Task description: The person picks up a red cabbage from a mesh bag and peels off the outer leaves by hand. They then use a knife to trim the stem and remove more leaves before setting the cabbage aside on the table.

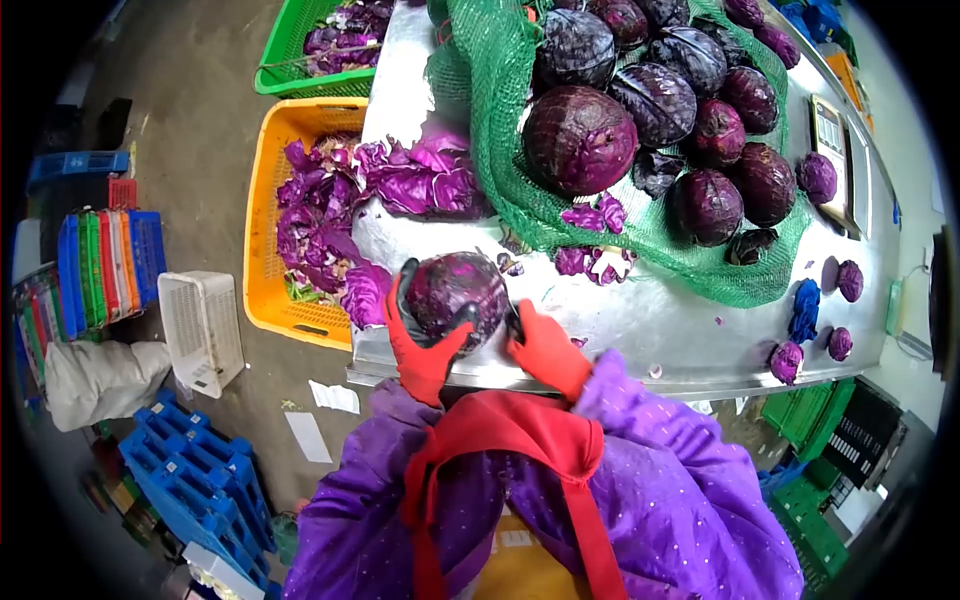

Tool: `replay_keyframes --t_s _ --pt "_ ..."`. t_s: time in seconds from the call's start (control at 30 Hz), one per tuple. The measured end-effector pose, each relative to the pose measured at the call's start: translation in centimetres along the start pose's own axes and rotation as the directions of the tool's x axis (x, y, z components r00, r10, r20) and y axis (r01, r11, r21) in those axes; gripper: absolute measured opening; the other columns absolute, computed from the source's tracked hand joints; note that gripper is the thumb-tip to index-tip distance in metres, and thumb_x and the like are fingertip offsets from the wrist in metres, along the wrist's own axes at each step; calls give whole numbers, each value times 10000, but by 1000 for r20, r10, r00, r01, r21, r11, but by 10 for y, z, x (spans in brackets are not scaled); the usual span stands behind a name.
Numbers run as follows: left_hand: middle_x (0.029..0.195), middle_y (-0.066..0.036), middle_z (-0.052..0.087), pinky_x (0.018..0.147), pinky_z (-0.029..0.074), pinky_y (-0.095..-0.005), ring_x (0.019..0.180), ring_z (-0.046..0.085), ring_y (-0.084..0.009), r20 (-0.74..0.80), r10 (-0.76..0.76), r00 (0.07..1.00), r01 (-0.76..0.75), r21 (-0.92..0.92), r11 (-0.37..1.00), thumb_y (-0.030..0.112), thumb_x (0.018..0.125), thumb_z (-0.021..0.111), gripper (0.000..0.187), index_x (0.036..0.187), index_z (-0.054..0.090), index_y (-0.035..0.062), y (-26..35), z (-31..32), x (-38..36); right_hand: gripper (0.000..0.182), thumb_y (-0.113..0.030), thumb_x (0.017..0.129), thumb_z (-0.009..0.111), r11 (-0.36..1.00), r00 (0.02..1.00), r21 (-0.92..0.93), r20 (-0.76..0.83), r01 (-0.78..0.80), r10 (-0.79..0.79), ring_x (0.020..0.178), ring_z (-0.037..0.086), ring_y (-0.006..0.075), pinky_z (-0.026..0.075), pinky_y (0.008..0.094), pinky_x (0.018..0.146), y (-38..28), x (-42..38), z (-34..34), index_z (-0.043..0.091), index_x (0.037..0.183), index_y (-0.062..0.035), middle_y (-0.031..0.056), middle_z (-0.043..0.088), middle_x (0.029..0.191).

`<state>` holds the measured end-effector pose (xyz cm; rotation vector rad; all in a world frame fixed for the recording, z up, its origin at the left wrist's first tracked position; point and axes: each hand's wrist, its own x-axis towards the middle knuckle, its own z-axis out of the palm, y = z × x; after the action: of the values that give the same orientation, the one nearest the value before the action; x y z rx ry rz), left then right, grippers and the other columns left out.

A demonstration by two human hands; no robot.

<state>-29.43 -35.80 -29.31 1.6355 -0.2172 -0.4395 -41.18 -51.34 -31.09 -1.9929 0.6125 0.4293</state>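
Both my hands wear red gloves with dark fingertips. My left hand [420, 335] grips the left side of a red cabbage [455, 292] held just above the near edge of the steel table [660, 320]. My right hand [545, 345] is pressed against the cabbage's right side; whether it holds a tool is hidden. Purple sleeves and a red apron strap fill the bottom of the view. Further back, several whole red cabbages [578, 138] lie piled on green netting [500, 170].
Loose purple leaves [420, 175] spill off the table's left edge into a yellow crate [262, 250]. A green crate [290, 50] holds more scraps. A white basket [200, 330], blue pallets [195, 480] and stacked coloured crates [105, 265] stand on the floor. A scale [830, 135] sits far right.
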Motion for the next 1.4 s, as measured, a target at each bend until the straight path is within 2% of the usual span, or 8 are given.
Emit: replay_keyframes --t_s 0.33,0.53,0.63,0.73,0.93,1.0,1.27,1.4 --pt "1471 -127 394 1139 347 -403 1356 408 -258 138 85 987 -64 -150 987 5 691 806 961 1499 286 37 -26 -48 -14 622 -230 856 671 850 957 522 276 -70 -91 1123 601 232 435 338 987 -20 32 -24 454 1412 -53 158 643 1234" --pt "1443 -140 378 1080 429 -393 1302 444 -263 -51 -190 980 164 -320 933 -58 670 810 1012 1504 247 57 7 -39 -43 708 -93 791 574 880 881 52 -67 472 -468 986 659 252 503 379 868 -49 19 -19 423 1479 -172 171 679 1081" --pt "1414 -138 418 1066 437 -376 1284 459 -254 -154 -150 977 93 -325 941 -116 686 768 960 1489 274 59 4 -26 -48 665 -82 791 564 962 959 265 283 -69 -9 796 645 221 519 360 725 -75 17 -48 463 1446 -139 134 662 910" --pt "1411 -137 425 1051 448 -368 1272 471 -243 -187 -135 973 66 -338 939 -120 696 753 939 1487 282 65 8 -28 -53 337 -102 844 588 960 981 241 -158 145 -108 683 594 154 479 317 585 16 71 -48 572 1174 -37 90 620 837" --pt "1384 -136 467 1022 465 -369 1234 511 -243 -214 -131 968 23 -445 895 -77 786 689 855 1507 257 81 4 -18 -53 616 -382 966 571 936 951 335 239 111 -198 1190 562 299 422 376 1017 -77 10 -53 422 1409 20 246 580 1276" --pt "1432 -150 413 1051 429 -376 1277 465 -245 -246 -69 967 -16 -328 944 17 834 674 759 1489 290 29 -7 -11 -52 660 -410 990 550 938 944 238 150 253 -293 914 590 171 476 313 825 -83 5 -38 350 1486 -24 115 634 1081" --pt "1420 -136 404 1044 449 -384 1290 444 -253 -249 -157 956 43 -410 911 -134 719 713 938 1500 241 83 -6 -2 -52 553 -347 993 498 975 969 118 136 190 -206 1147 552 452 433 455 982 -86 8 -34 405 1435 -27 305 551 1264" --pt "1442 -145 389 1052 442 -376 1298 449 -252 -183 61 981 -96 -193 976 -130 699 726 969 1505 224 63 -14 -9 -54 526 -320 968 544 964 996 261 57 57 -74 977 626 225 466 329 880 10 66 -16 491 1391 -12 199 674 1013"
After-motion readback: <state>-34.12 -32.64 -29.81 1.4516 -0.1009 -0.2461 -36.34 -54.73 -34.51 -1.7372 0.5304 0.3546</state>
